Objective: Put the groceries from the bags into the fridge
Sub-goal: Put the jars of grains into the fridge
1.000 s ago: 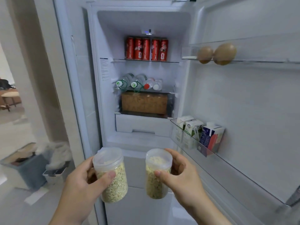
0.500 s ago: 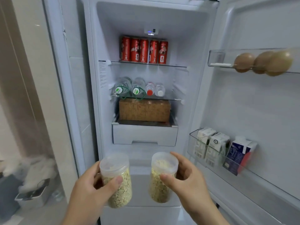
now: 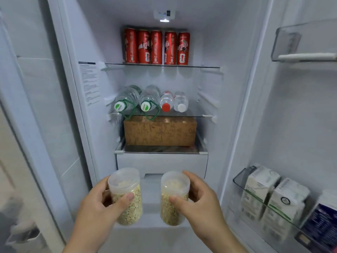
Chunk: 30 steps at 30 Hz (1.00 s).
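with the left jar (image 3: 127,196) gripped by the left hand (image 3: 96,210) and the right jar (image 3: 174,198) by the right hand (image 3: 202,203), both are best held upright and set beside the cans (image 3: 156,47).

Can't see the fingers of left hand (image 3: 98,207) behind left grain jar (image 3: 127,198), only the thumb in front. Same for right hand (image 3: 202,203) on right grain jar (image 3: 173,198), bar one finger past the lid. Lose both forearms at the bottom edge. Can't read sticker (image 3: 90,83) on the left inner wall or the print on red cans (image 3: 156,47). Blurred and clipped by the right edge: dark blue carton (image 3: 322,218). Clipped right too: upper door shelf (image 3: 306,56). Can't identify brown block (image 3: 160,131). Can't see into white drawer (image 3: 162,164). Unidentifiable blurred grey lump (image 3: 23,232) bottom left.
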Available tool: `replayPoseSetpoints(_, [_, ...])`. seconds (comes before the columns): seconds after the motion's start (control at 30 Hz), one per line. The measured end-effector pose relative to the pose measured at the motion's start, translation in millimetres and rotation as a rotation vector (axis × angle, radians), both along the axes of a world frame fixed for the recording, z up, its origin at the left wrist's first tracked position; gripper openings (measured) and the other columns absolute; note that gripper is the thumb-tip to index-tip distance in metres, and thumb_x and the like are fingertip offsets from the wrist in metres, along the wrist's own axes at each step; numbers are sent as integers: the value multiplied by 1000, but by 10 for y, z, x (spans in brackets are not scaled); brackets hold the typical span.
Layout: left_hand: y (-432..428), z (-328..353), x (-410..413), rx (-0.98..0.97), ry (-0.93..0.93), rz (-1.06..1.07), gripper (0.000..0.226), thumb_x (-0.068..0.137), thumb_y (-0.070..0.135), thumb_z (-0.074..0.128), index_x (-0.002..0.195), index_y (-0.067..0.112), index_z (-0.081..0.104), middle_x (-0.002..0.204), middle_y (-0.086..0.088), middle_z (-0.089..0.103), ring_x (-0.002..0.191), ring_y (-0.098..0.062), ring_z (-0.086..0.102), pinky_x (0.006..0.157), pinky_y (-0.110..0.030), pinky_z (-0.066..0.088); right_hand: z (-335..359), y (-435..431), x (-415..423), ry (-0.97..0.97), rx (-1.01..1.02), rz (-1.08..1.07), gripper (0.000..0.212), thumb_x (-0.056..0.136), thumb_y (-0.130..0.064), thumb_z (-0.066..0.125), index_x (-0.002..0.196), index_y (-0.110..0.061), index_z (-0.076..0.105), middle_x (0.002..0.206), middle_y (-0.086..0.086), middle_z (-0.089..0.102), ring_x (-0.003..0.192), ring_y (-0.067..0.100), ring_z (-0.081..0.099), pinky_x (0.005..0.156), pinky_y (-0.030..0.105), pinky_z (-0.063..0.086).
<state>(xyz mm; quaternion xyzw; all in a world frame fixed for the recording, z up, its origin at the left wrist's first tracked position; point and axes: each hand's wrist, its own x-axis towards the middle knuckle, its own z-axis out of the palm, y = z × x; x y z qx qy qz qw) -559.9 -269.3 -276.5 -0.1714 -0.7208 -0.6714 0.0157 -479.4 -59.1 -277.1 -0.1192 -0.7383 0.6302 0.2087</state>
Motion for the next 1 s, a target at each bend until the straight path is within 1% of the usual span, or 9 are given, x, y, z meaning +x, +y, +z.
replayPoseSetpoints(0.1, [166, -29, -268, 10, 7, 4, 47, 50, 45, 78, 96, 41, 69, 95, 7, 75, 86, -6, 70, 74, -27, 51, -28, 117, -292, 15, -2, -19, 63, 71, -12, 85, 116, -44, 55, 113, -22, 65, 102, -11, 61, 84, 10, 50])
replayPoseSetpoints(0.2, [316, -48, -570, -11, 19, 4, 34, 71, 23, 83, 94, 43, 69, 95, 7, 74, 88, -9, 69, 75, -30, 51, 10, 179, -558, 26, 6, -40, 57, 72, -12, 84, 103, -50, 54, 106, -26, 65, 96, -17, 59, 76, 6, 49])
replayPoseSetpoints(0.33, [471, -101, -1086, -16, 17, 36, 37, 75, 14, 81, 105, 31, 68, 98, 6, 73, 90, -9, 68, 73, -28, 50, 37, 235, -964, 49, 15, -65, 50, 72, -8, 83, 95, -47, 62, 97, -26, 70, 95, -9, 63, 75, 10, 51])
replayPoseSetpoints(0.43, [613, -114, -1484, -18, 31, 81, 43, 78, 11, 77, 115, 27, 63, 102, 7, 71, 94, -7, 66, 71, -23, 49, 80, 259, -1316, 63, 17, -91, 49, 72, -9, 83, 88, -52, 64, 93, -31, 68, 92, -13, 62, 71, 10, 52])
replayPoseSetpoints(0.5, [692, -99, -1735, -31, 53, 101, 43, 79, 13, 76, 117, 28, 62, 104, 9, 70, 95, -6, 64, 71, -23, 50, 107, 262, -1557, 70, -1, -120, 50, 71, -13, 85, 98, -48, 61, 99, -31, 65, 94, -15, 60, 71, 9, 52])
replayPoseSetpoints(0.57, [752, -106, -1971, -33, 70, 120, 44, 78, 15, 77, 117, 28, 62, 105, 8, 70, 97, -8, 64, 78, -33, 54, 120, 275, -1791, 77, -6, -148, 57, 70, -15, 86, 111, -44, 57, 108, -28, 63, 99, -14, 59, 75, 10, 52])
replayPoseSetpoints(0.67, [826, -137, -2228, -34, 73, 132, 48, 71, 27, 80, 116, 29, 63, 107, 9, 70, 99, -10, 65, 85, -43, 55, 146, 306, -2061, 85, 24, -166, 53, 70, -14, 86, 99, -49, 58, 98, -34, 63, 95, -20, 57, 72, 7, 50])
replayPoseSetpoints(0.8, [908, -186, -2450, -16, 60, 122, 45, 75, 15, 80, 114, 30, 64, 105, 10, 70, 98, -7, 65, 86, -41, 55, 114, 383, -2295, 75, 76, -135, 44, 75, -9, 82, 89, -45, 61, 90, -36, 66, 90, -17, 60, 68, 8, 49])
replayPoseSetpoints(1.0, [1015, -208, -2648, -23, 49, 184, 45, 76, 16, 78, 113, 35, 62, 108, 13, 67, 101, -7, 62, 87, -38, 52, 23, 476, -2577, 42, 64, -104, 49, 74, -13, 83, 90, -50, 56, 92, -31, 63, 88, -23, 57, 65, 5, 48])
